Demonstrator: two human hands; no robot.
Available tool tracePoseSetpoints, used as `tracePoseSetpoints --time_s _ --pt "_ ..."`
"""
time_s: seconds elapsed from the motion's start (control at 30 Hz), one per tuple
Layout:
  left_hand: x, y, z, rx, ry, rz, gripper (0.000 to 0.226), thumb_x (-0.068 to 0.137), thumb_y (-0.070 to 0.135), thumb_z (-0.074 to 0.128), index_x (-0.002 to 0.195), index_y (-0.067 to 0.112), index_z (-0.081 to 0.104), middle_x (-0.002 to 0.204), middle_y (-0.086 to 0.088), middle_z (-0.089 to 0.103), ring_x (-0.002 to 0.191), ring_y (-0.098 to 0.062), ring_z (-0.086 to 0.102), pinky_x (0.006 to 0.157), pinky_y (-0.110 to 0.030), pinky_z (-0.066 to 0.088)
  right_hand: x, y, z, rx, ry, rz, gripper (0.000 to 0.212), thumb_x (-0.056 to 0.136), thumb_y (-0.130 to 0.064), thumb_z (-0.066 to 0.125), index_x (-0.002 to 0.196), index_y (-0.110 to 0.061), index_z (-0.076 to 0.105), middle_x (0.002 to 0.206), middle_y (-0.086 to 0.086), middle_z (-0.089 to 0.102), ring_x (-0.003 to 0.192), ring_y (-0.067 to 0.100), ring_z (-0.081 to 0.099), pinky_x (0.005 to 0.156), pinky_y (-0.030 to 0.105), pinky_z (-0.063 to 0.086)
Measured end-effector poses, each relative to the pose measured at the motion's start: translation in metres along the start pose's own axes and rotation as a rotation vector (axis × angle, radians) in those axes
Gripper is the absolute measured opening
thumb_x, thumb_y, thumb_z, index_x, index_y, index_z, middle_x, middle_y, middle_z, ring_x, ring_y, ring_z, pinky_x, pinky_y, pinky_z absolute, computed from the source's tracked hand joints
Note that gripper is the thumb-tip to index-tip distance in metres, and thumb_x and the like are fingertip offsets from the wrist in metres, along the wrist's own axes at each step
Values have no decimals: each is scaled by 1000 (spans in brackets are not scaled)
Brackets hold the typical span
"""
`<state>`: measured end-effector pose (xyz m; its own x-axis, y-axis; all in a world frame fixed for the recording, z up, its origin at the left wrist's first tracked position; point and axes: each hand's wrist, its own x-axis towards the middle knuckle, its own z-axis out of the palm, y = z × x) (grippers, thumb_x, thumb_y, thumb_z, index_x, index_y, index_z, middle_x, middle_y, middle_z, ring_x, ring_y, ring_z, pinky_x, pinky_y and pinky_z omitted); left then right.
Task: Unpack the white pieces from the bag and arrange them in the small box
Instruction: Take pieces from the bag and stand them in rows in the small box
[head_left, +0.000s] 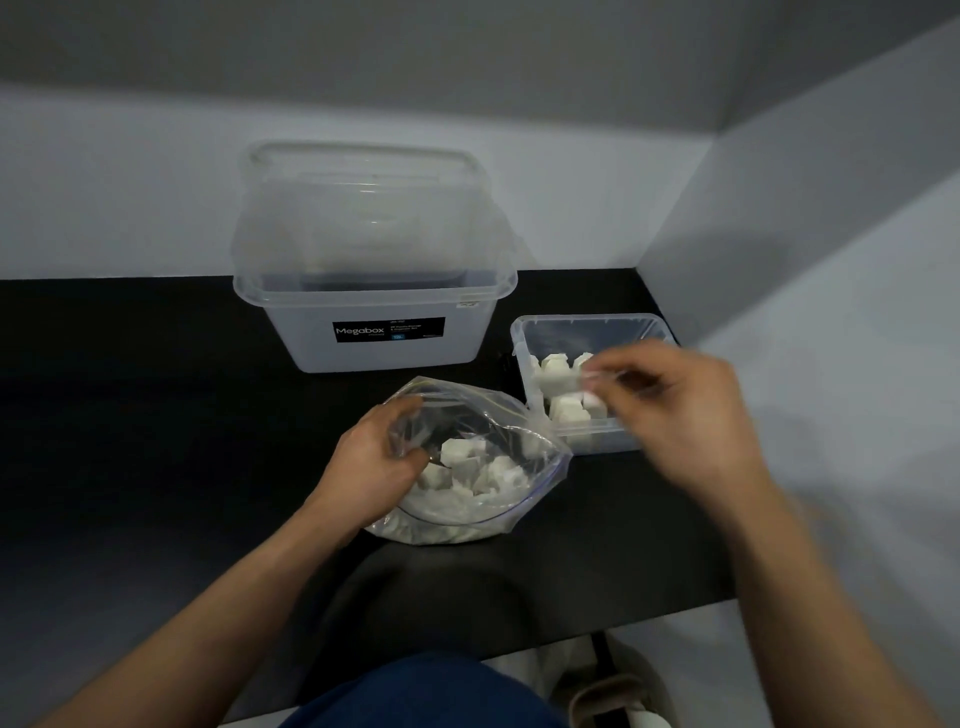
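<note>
A clear zip bag (498, 415) lies open on the black table, with several white pieces (467, 467) inside. My left hand (371, 462) grips the bag's left rim and holds the mouth open. The small clear box (587, 325) stands just right of the bag and holds several white pieces (558, 374) in rows. My right hand (685, 410) hovers over the box's near right part, blurred, its fingertips pinching a white piece (589, 376) above the others.
A large translucent Megabox tub (374, 312) with its lid propped inside stands behind the bag. The black table (156, 415) ends at a grey wall on the right. My knee and a shoe show below the near edge.
</note>
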<state>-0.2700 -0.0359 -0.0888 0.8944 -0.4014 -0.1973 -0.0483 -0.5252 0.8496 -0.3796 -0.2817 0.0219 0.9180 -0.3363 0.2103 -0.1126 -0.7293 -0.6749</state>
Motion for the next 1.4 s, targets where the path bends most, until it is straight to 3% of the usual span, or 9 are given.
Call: tracePoseSetpoints --time_s 0.1,0.17,0.3,0.43,0.7,0.93,1.13,1.3,1.4 --pt "1 0 2 -13 10 -18 59 89 11 67 141 32 53 132 7 56 113 -17 60 94 -35 53 33 29 -31 -120 180 10 11 91 -19 77 101 -23 81 92 -11 74 78 4 66 73 14 50" --pt "1 0 5 -25 12 -29 58 89 11 68 140 33 53 131 7 57 110 -20 62 91 -36 55 56 55 -36 -272 143 47 14 94 -21 75 107 -22 79 95 -11 73 81 6 65 73 13 46" --pt "1 -2 8 -30 27 -42 58 89 12 71 139 35 55 129 6 60 105 -22 65 87 -35 55 93 108 -19 -499 -101 116 15 95 -12 66 105 -19 76 100 3 76 93 23 69 79 29 51" --pt "-1 -2 7 5 51 -61 58 88 12 70 139 35 56 130 6 60 106 -22 65 89 -36 56 111 140 6 -633 -486 137 19 97 -10 63 106 -17 78 108 3 76 98 20 68 88 31 54" --pt "-8 2 6 -24 64 -89 58 88 8 68 140 30 56 136 10 58 116 -19 62 98 -41 55 123 172 34 -612 -705 131 18 94 -13 73 110 -20 78 112 -3 76 98 12 68 93 28 52" --pt "-10 4 11 -20 88 -93 58 88 6 67 140 29 57 135 10 59 118 -13 60 100 -34 52 123 183 46 -665 -611 165 16 94 -17 73 110 -22 75 108 2 73 95 18 68 91 34 57" --pt "-7 5 13 0 64 -65 59 89 7 67 140 33 55 138 11 57 119 -13 59 96 -34 54 117 178 42 -625 -480 185 28 93 -23 74 121 -20 71 118 7 72 101 24 68 89 34 56" --pt "-8 5 13 -2 78 -17 57 90 6 66 140 32 55 139 12 56 124 -7 53 101 -26 47 77 113 16 -209 -73 185 21 92 -28 76 112 -22 74 102 -8 74 93 9 70 81 22 51" --pt "-9 1 11 14 98 19 56 90 6 66 140 30 56 139 10 57 124 -5 53 101 -22 44 24 49 17 244 -18 144 11 92 -22 77 102 -25 77 94 -10 77 87 8 74 80 24 59"
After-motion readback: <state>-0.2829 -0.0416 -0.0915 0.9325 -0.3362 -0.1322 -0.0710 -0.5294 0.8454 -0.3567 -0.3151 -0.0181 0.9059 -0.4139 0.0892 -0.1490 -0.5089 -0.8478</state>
